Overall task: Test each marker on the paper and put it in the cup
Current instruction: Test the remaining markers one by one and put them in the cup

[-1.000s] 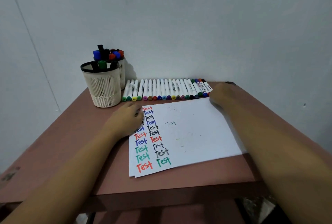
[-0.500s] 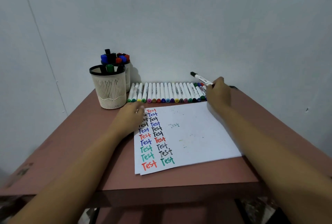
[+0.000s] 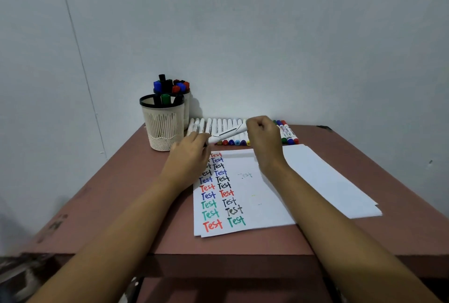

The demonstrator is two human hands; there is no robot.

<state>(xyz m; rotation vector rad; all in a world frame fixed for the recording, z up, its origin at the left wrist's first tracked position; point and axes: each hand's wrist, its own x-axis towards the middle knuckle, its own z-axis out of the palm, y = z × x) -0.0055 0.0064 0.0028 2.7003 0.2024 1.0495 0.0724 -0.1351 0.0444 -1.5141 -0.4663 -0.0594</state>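
My right hand [image 3: 264, 142] grips a white marker [image 3: 227, 133] by one end and holds it level above the top edge of the paper [image 3: 267, 195]. My left hand [image 3: 192, 154] closes on the marker's other end, where a black cap seems to sit; the fingers hide it. The paper carries two columns of the word "Test" in red, blue, green and black. A row of white markers [image 3: 218, 127] with coloured caps lies along the wall behind the paper. The cream mesh cup [image 3: 162, 127] with a black rim stands at the back left and holds several markers.
A second cup [image 3: 185, 105], full of capped markers, stands behind the first against the wall. The small reddish-brown table [image 3: 116, 193] ends close in front of me and at both sides. A grey wall rises right behind the marker row.
My right hand lifted one marker from the right end of the row and carried it left over the paper. My left hand rose from the paper to meet the marker's end.
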